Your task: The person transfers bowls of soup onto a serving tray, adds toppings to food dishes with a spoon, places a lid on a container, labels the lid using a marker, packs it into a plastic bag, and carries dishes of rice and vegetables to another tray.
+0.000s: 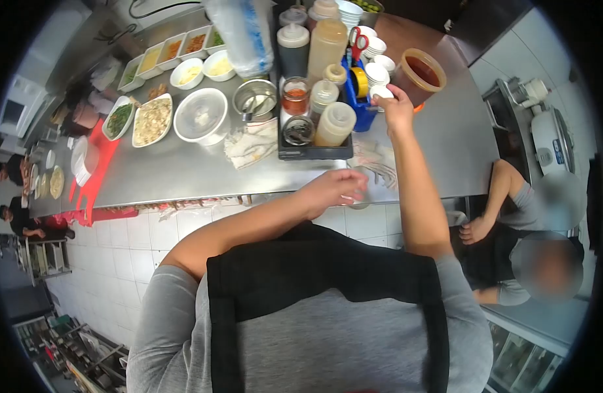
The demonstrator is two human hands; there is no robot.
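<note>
My right hand [398, 110] reaches over the steel counter, with thumb and fingers closed on a small white cup [380, 92] at the near end of several stacked ones. Just left of it stands a blue caddy [363, 118] holding yellow tape [359, 82] and red-handled scissors [359, 40]. My left hand [339, 188] hovers at the counter's front edge, its fingers loosely bent and apart, with nothing visible in them. Beyond it lie crumpled light gloves or cloth [375, 162]. A black tray [314, 153] carries squeeze bottles [335, 123] and jars of sauce [295, 96].
To the right is a tub of red-brown liquid [420, 73]. Leftward are a folded towel [250, 143], a metal pot [255, 98], a lidded white tub [201, 115], dishes of chopped food [152, 120] and a red board [99, 171]. Another person [511, 216] is close on my right.
</note>
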